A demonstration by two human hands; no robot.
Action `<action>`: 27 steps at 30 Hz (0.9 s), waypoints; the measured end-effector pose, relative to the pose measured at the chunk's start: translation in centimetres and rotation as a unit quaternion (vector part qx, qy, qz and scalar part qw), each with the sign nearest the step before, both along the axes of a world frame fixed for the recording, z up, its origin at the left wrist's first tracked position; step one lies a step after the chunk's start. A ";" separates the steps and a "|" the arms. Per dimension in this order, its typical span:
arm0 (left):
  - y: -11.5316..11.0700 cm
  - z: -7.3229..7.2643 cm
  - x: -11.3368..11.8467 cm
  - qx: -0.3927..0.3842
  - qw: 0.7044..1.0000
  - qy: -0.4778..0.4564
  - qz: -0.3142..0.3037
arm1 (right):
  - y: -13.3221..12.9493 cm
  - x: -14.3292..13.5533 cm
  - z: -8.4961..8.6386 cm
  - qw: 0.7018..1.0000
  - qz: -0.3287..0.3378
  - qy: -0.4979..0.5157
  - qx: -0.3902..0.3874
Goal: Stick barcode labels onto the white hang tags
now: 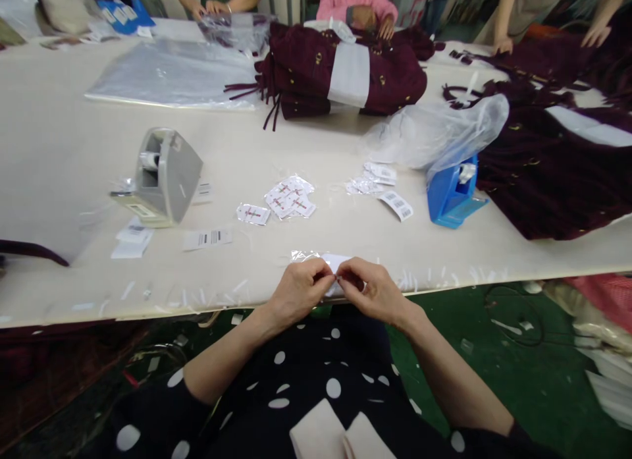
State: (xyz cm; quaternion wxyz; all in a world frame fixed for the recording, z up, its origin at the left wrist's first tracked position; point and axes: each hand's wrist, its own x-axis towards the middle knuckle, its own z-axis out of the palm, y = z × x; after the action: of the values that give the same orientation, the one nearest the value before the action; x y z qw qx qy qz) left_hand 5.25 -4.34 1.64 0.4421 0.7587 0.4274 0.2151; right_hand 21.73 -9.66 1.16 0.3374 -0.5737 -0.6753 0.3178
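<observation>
Close to the table's front edge, my left hand (pixel 301 284) and my right hand (pixel 372 288) meet, each closed in a pinch with the fingertips touching. Whatever sits between them is too small to make out. Just behind my fingers lies a white tag (pixel 337 260), partly hidden, with a bit of clear plastic beside it. Farther up the table is a small pile of printed tags (pixel 291 199), and a single printed tag (pixel 253 214) rests left of it. To the right are barcode tags (pixel 375 176) and a barcode label (pixel 396 205).
A grey tape dispenser (pixel 170 176) stands left, a blue one (pixel 451 192) right beside a crumpled plastic bag (pixel 439 133). Dark red garments (pixel 306 70) lie at the back and right (pixel 548 182). Clear plastic sheets (pixel 172 70) lie back left. Several people work across the table.
</observation>
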 end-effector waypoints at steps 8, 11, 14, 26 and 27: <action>-0.7 -1.7 0.4 -0.148 0.930 -0.238 0.237 | -0.4 -3.1 -1.9 0.917 -0.242 0.308 -0.072; -1.7 -2.3 0.8 -0.177 0.915 -0.288 0.220 | -0.4 -4.5 -2.5 0.884 -0.259 0.378 -0.090; -2.5 -2.5 1.1 -0.197 0.905 -0.317 0.206 | -0.2 -5.1 -2.9 0.862 -0.294 0.407 -0.070; -3.4 -3.5 1.1 -0.287 0.873 -0.329 0.217 | 0.1 -4.7 -4.6 0.849 -0.315 0.421 -0.059; -3.5 -3.6 0.9 -0.291 0.875 -0.324 0.212 | 0.1 -4.5 -4.7 0.853 -0.308 0.416 -0.062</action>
State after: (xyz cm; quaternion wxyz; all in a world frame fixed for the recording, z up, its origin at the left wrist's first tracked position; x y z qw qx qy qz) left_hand 6.18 -7.88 -1.98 0.7006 0.3742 0.4544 0.4034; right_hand 17.19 -9.53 -3.57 0.6316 -0.5859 -0.2395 0.4477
